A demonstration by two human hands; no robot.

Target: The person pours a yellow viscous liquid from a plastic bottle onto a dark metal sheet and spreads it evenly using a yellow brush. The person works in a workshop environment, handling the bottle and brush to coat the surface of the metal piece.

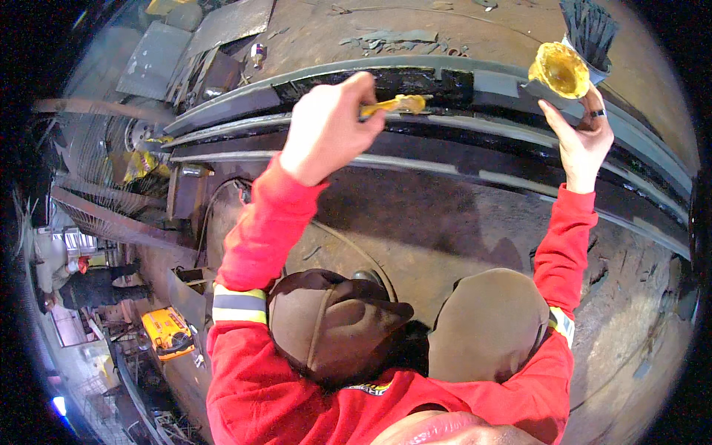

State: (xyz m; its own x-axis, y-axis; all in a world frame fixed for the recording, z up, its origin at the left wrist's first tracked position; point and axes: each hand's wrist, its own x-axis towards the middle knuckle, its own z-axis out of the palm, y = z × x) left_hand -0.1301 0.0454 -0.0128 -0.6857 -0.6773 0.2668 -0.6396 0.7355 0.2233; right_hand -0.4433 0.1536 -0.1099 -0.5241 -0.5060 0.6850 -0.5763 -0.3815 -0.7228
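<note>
Red jacket point(311, 404) nearest camera. Hands well apart. Left hand point(332, 122) pinched on yellow-smeared applicator point(408, 104); long axis roughly crosswise, parallel to long metal bars point(504, 87) behind it, smeared tip pointing right. Tip contact with bars: can't tell. Right hand point(582, 141) grips yellow-coated cup point(565, 74), mouth toward camera.

Single head-worn fisheye, facing down: knees point(489, 326) near at lower centre, floor point(512, 22) farther off, upper edge.
</note>
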